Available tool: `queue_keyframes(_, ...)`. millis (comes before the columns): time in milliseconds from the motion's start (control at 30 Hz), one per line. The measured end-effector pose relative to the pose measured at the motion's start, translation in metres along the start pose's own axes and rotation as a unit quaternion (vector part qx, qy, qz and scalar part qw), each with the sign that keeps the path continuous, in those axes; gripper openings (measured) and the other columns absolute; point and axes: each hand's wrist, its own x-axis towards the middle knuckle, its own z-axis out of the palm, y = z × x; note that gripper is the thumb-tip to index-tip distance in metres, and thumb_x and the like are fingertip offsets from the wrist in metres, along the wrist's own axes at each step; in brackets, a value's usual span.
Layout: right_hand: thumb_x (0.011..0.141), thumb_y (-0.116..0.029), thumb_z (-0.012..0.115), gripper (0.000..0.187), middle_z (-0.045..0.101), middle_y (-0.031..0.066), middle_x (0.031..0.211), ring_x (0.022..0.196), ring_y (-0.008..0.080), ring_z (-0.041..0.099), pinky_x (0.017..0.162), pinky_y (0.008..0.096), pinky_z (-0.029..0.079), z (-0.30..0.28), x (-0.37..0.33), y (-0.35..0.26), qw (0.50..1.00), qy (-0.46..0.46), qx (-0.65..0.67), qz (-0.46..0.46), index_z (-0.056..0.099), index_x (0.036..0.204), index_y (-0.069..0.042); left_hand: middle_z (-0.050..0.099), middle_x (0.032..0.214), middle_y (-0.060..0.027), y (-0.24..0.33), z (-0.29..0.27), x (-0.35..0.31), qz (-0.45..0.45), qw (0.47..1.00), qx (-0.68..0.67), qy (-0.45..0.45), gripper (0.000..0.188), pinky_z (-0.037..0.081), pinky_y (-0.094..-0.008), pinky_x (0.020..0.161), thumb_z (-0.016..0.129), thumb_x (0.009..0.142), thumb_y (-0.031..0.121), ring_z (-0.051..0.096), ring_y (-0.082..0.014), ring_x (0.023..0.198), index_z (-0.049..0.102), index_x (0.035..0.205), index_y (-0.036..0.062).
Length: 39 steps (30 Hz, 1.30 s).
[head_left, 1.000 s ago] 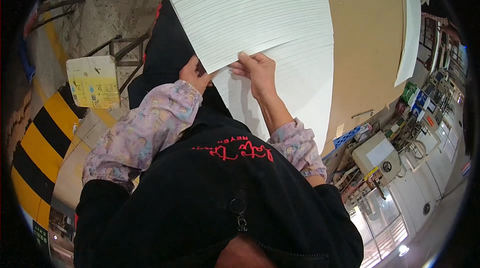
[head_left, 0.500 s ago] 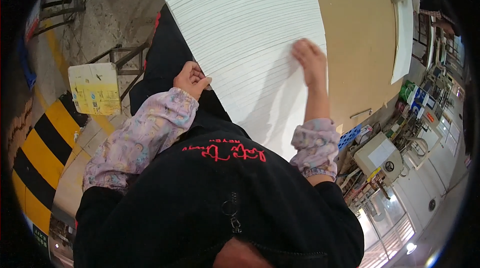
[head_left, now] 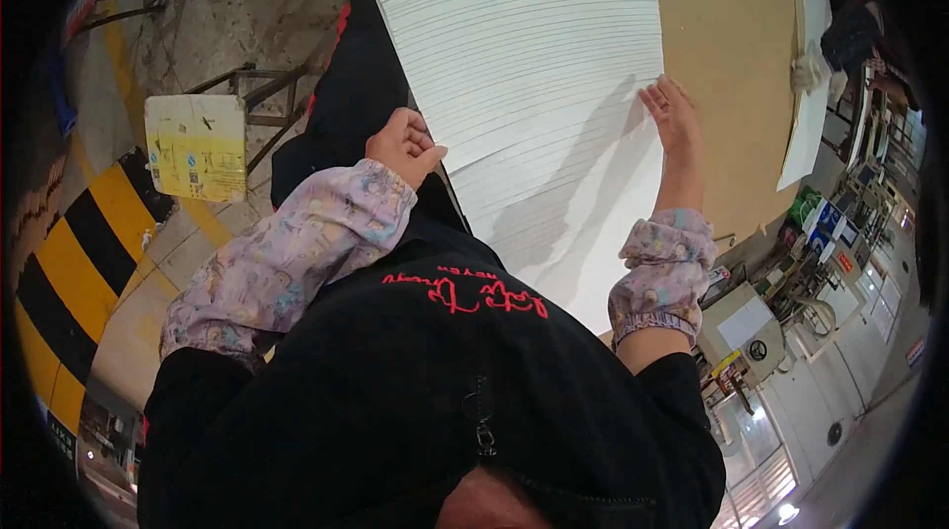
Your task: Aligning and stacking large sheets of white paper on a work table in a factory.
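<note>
Overlapping white sheets, apparently paper or thin card, spread in a fanned stack with many thin edge lines. At the stack's left edge, my left hand has curled fingers and its thumb pressed in, closed on the edge of a sheet. My right hand is at the right edge, palm turned inward, fingers stretched out and holding nothing. Its shadow falls across the near sheets. Patterned lilac sleeve covers are on both my forearms.
Under the stack lies a brown board, with white sheets beyond its right side. A yellow-and-white topped stool stands at left, near black-and-yellow floor stripes. Machines line the right side.
My right hand has moved outward to the stack's right edge and its fingers have straightened. My left hand stays at the left edge. The whole view has shifted slightly.
</note>
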Motion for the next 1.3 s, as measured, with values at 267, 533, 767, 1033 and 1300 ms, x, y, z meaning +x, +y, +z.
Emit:
queue_keyframes(267, 0.083, -0.01, 0.054, 0.025, 0.052, 0.0132, 0.1, 0.092, 0.0221, 0.053, 0.08, 0.0353, 0.049, 0.006, -0.003, -0.009, 0.994, -0.04, 0.102, 0.005, 0.046, 0.103, 0.003, 0.052, 0.072, -0.0072, -0.006, -0.004, 0.0, 0.011, 1.0, -0.004, -0.019, 0.029, 0.048, -0.0213, 0.054, 0.064, 0.069, -0.002, 0.055, -0.0097, 0.061, 0.043, 0.09, -0.001)
queue_keyframes(533, 0.084, -0.017, 0.054, 0.024, 0.056, 0.0076, 0.093, 0.089, 0.0163, 0.054, 0.079, 0.0293, 0.046, -0.003, 0.008, -0.01, 0.998, -0.02, -0.06, -0.027, 0.051, 0.101, -0.001, 0.051, 0.075, -0.0071, -0.009, -0.002, 0.0, 0.013, 0.999, -0.022, -0.027, 0.031, 0.047, -0.0213, 0.056, 0.062, 0.068, -0.006, 0.053, -0.0094, 0.061, 0.043, 0.093, -0.0014)
queue_keyframes(767, 0.082, -0.015, 0.057, 0.021, 0.054, 0.0052, 0.09, 0.086, 0.0161, 0.052, 0.085, 0.0319, 0.045, 0.0, 0.003, -0.02, 0.999, -0.02, -0.049, -0.007, 0.054, 0.098, -0.001, 0.052, 0.074, -0.0089, -0.008, -0.003, 0.001, 0.011, 0.996, -0.082, -0.023, 0.029, 0.048, -0.0225, 0.055, 0.06, 0.069, -0.007, 0.054, -0.0113, 0.062, 0.043, 0.092, -0.0019)
queue_keyframes(1033, 0.082, -0.012, 0.055, 0.025, 0.053, 0.0053, 0.088, 0.081, 0.0142, 0.052, 0.077, 0.0318, 0.048, -0.005, 0.001, -0.017, 0.999, 0.005, 0.045, -0.006, 0.051, 0.103, 0.0, 0.051, 0.071, -0.0092, -0.007, -0.004, -0.002, -0.007, 0.991, -0.132, -0.023, 0.027, 0.05, -0.0234, 0.054, 0.06, 0.069, -0.007, 0.056, -0.012, 0.06, 0.044, 0.09, -0.0031)
queue_keyframes(1300, 0.082, -0.021, 0.058, 0.025, 0.057, 0.0041, 0.089, 0.073, 0.0107, 0.052, 0.07, 0.0272, 0.046, -0.018, 0.026, -0.019, 0.999, -0.046, -0.015, -0.003, 0.055, 0.099, -0.002, 0.053, 0.069, -0.0087, -0.002, -0.008, 0.001, -0.042, 0.994, -0.084, -0.049, 0.021, 0.05, -0.0231, 0.05, 0.059, 0.072, -0.006, 0.059, -0.0136, 0.059, 0.044, 0.086, -0.0022)
